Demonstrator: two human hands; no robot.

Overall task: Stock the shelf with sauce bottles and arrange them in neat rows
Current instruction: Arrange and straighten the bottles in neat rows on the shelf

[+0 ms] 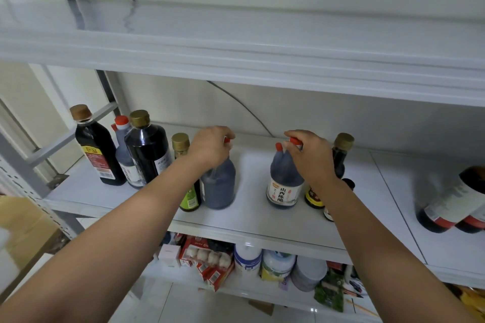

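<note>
On the white middle shelf (252,220) my left hand (211,147) grips the red-capped top of a dark vinegar jug (219,185), which looks blurred. My right hand (312,157) holds the red cap of a second vinegar jug (283,186) with a white label. A small green-labelled bottle (190,198) with a gold cap stands just left of the first jug. Behind my right wrist stand a gold-capped dark bottle (341,155) and a yellow-labelled bottle (313,196). At the shelf's left end stand two tall dark sauce bottles (97,155) (148,147) and a red-capped jug (123,144).
The upper shelf (236,34) is bare. Two large dark bottles (451,199) stand at the far right of the middle shelf. The lower shelf holds packets, cans and tubs (249,259). A cardboard box (23,225) sits at the left beside the rack's upright.
</note>
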